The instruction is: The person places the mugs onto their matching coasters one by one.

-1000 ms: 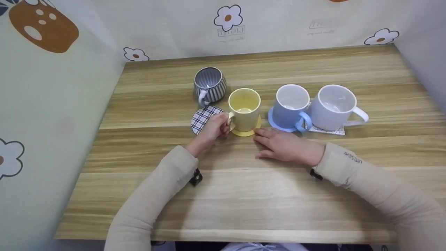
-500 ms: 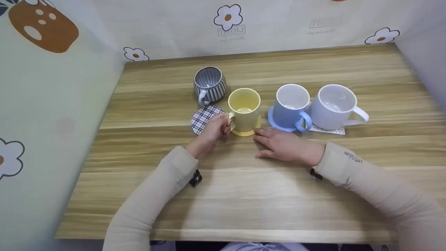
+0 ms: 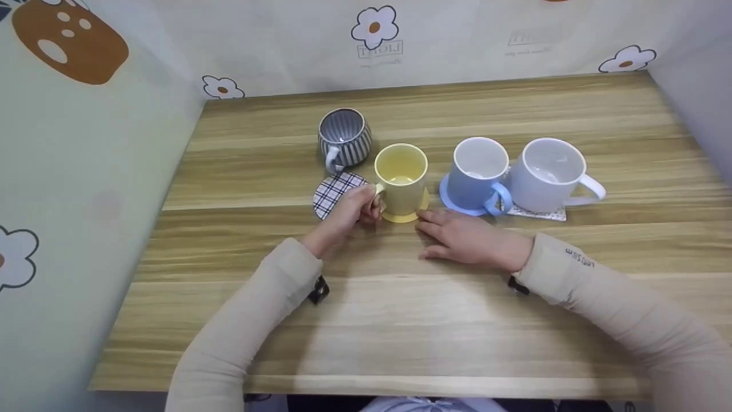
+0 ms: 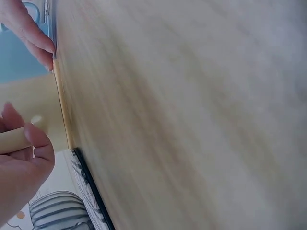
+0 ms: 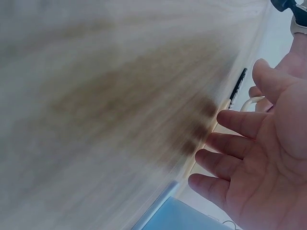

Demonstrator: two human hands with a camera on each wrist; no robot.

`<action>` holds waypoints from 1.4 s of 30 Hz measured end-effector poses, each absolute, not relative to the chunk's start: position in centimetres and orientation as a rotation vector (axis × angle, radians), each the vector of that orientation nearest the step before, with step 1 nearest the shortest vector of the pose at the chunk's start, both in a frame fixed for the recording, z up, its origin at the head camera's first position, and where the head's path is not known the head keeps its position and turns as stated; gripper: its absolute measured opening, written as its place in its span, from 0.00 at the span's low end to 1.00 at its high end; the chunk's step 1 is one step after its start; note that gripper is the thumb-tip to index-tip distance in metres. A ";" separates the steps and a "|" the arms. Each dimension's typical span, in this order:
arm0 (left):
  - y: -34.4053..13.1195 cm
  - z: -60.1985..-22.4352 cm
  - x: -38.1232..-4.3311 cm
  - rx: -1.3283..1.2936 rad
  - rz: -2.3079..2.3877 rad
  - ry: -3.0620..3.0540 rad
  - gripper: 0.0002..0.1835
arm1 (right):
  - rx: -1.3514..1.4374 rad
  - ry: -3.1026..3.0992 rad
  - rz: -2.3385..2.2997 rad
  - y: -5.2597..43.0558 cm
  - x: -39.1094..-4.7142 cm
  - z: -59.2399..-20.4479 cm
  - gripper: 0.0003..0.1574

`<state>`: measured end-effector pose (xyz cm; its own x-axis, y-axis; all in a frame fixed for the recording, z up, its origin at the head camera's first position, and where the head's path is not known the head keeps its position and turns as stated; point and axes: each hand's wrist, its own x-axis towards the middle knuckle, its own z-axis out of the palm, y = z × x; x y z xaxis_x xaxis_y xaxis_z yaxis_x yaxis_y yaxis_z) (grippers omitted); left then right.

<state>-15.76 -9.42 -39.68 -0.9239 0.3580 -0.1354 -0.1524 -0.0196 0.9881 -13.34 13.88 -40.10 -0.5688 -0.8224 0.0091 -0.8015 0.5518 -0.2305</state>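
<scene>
A yellow mug [image 3: 405, 197] stands upright on a round yellow coaster [image 3: 400, 218]. My left hand [image 3: 346, 212] is at the mug's left side, thumb and fingers curled about its handle [image 4: 13, 140], as the left wrist view shows. My right hand [image 3: 466, 237] lies flat with fingers extended, its fingertips touching the coaster's front right edge. Under and beside the left hand, a round plaid coaster [image 3: 333, 193] is partly covered. Behind that sits a grey striped mug [image 3: 355, 147] on the bare table.
Right of the yellow mug, a blue mug [image 3: 469, 189] stands on a round blue coaster [image 3: 448, 199]. Close beside it is a larger white mug [image 3: 537, 186] on a square patterned coaster [image 3: 546, 216]. The wooden table [image 3: 400, 332] meets patterned walls at its back and left.
The left hand and forearm have shifted very slightly left and the fingers look a little looser. Mugs, coasters and right hand stay in place.
</scene>
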 end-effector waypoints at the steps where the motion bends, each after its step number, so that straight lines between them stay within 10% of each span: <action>1: -9.5 -39.7 -15.8 0.224 1.993 1.914 0.19 | -1.404 2.680 -0.320 13.9 -13.3 -40.1 0.38; 42: -13.9 -37.7 -16.0 0.107 1.840 2.234 0.18 | -1.316 2.603 -0.344 12.2 -12.4 -38.9 0.37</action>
<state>-16.05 -13.90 -37.72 -0.9673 0.2105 -0.1416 -0.0987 0.2022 0.9744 -12.38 12.22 -38.93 -0.5815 -0.8100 -0.0762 -0.7623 0.5751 -0.2967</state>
